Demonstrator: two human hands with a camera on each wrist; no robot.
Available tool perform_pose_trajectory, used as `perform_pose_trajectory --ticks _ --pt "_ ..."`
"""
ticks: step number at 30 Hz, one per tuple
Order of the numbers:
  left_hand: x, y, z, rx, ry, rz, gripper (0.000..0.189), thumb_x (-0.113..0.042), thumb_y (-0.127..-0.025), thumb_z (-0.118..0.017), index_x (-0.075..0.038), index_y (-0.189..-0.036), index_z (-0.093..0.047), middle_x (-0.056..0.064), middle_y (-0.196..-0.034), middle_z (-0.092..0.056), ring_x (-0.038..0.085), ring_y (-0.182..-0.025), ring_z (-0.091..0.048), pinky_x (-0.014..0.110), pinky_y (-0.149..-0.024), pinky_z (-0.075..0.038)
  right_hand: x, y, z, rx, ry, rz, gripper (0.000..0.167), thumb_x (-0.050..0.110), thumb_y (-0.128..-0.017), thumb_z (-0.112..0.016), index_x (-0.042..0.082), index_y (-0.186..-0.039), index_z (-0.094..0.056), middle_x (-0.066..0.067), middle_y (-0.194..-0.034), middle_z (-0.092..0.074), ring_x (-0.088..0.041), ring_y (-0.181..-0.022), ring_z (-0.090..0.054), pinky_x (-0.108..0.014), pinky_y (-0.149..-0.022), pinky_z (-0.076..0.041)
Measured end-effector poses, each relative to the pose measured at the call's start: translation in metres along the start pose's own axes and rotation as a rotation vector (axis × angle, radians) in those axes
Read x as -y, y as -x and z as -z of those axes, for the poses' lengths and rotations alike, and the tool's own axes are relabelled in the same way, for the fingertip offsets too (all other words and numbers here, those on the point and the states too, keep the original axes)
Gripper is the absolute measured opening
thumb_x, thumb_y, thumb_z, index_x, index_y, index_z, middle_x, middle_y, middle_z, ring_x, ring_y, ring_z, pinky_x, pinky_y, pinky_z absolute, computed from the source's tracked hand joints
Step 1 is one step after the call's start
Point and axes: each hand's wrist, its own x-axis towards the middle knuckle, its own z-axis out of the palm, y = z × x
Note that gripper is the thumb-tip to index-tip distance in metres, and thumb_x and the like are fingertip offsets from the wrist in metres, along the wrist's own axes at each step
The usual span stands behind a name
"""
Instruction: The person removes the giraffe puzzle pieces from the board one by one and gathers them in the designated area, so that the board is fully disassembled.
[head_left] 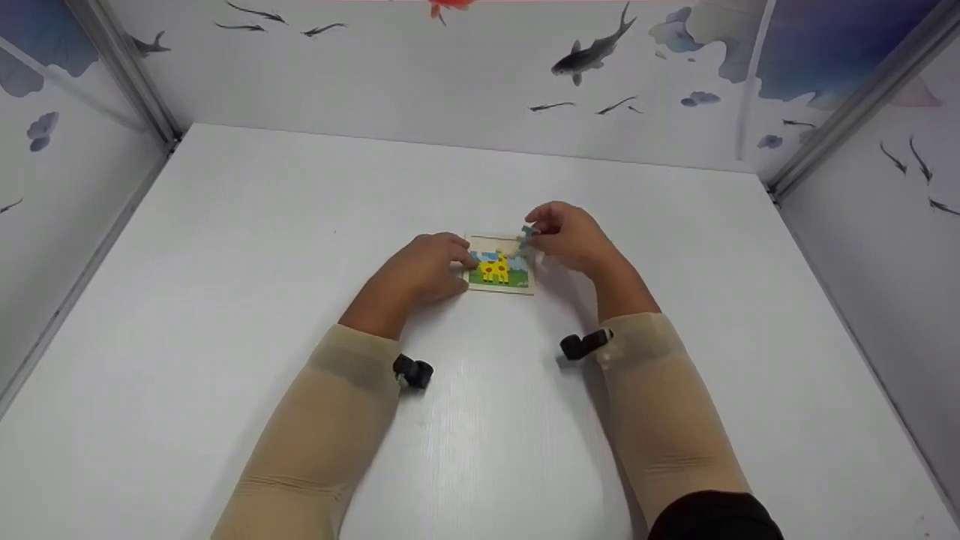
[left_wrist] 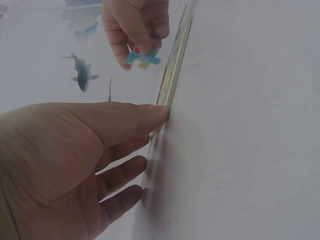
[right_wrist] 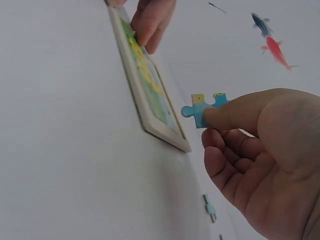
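Observation:
A jigsaw puzzle board (head_left: 496, 292) with a pale wooden rim lies flat on the table, showing a yellow giraffe on green and blue. Bare wood shows along its far part. My left hand (head_left: 429, 268) rests at the board's left side, thumb at the near corner and a fingertip on the picture. Its fingers are mostly straight in the left wrist view. My right hand (right_wrist: 265, 145) pinches a blue jigsaw piece (right_wrist: 200, 111) with yellow on its tabs between thumb and forefinger. That piece hovers over the board's far right corner.
In the right wrist view, another blue jigsaw piece (right_wrist: 210, 208) lies on the white table (head_left: 465, 450) beyond the board, with part of one more at the frame's bottom edge. White panels with painted fish (head_left: 589, 56) enclose the table.

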Motion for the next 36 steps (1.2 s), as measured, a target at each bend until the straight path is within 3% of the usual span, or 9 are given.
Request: perform_pose_trajectory --ticks 3,9,16,21,27,36 --pt "0.002 0.001 0.000 -0.001 -0.004 -0.005 0.043 -0.020 -0.101 -0.069 -0.026 -0.144 -0.070 -0.002 -0.166 -0.049 0.029 -0.161 -0.037 0.047 -0.134 -0.030 -0.002 0.002 0.014 -0.056 -0.164 0.006 0.020 0.017 -0.101 -0.074 0.016 -0.121 -0.070 -0.006 -0.119 -0.069 -0.026 -0.111 -0.067 -0.031 -0.093 -0.061" --pt "0.002 0.000 -0.001 -0.003 -0.010 -0.003 0.044 -0.022 -0.101 -0.068 -0.026 -0.145 -0.069 -0.003 -0.167 -0.048 0.028 -0.162 -0.035 0.047 -0.134 -0.029 -0.012 0.010 0.039 -0.139 -0.298 -0.080 0.025 0.023 -0.105 -0.070 0.024 -0.130 -0.074 -0.003 -0.126 -0.065 -0.025 -0.116 -0.070 -0.038 -0.108 -0.057" --pt "0.001 -0.002 -0.002 -0.009 0.006 0.008 0.044 -0.022 -0.100 -0.070 -0.025 -0.144 -0.070 -0.003 -0.167 -0.049 0.026 -0.162 -0.036 0.045 -0.134 -0.029 -0.036 0.018 0.064 -0.188 -0.297 -0.133 0.030 0.026 -0.108 -0.065 0.024 -0.137 -0.072 -0.004 -0.136 -0.064 -0.022 -0.123 -0.066 -0.028 -0.107 -0.058" --pt "0.003 -0.003 -0.003 -0.012 0.010 0.000 0.044 -0.021 -0.100 -0.070 -0.025 -0.143 -0.071 -0.003 -0.166 -0.050 0.027 -0.162 -0.036 0.046 -0.134 -0.029 -0.061 0.023 0.081 -0.214 -0.257 -0.138 0.037 0.029 -0.107 -0.067 0.019 -0.143 -0.067 -0.002 -0.132 -0.065 -0.022 -0.119 -0.065 -0.024 -0.097 -0.059" --pt "0.003 -0.001 -0.001 -0.012 0.005 -0.012 0.044 -0.021 -0.100 -0.069 -0.025 -0.144 -0.070 -0.002 -0.166 -0.050 0.028 -0.162 -0.036 0.046 -0.134 -0.029 -0.086 0.028 0.099 -0.240 -0.236 -0.213 0.039 0.030 -0.107 -0.066 0.018 -0.145 -0.066 -0.001 -0.134 -0.066 -0.020 -0.116 -0.065 -0.022 -0.093 -0.059" --pt "0.003 0.000 -0.001 -0.008 -0.011 -0.031 0.045 -0.020 -0.100 -0.067 -0.024 -0.144 -0.070 -0.001 -0.167 -0.049 0.028 -0.161 -0.038 0.045 -0.134 -0.031 -0.109 0.027 0.106 -0.252 -0.218 -0.292 0.038 0.031 -0.108 -0.065 0.020 -0.144 -0.067 -0.003 -0.139 -0.067 -0.018 -0.113 -0.065 -0.024 -0.092 -0.058"
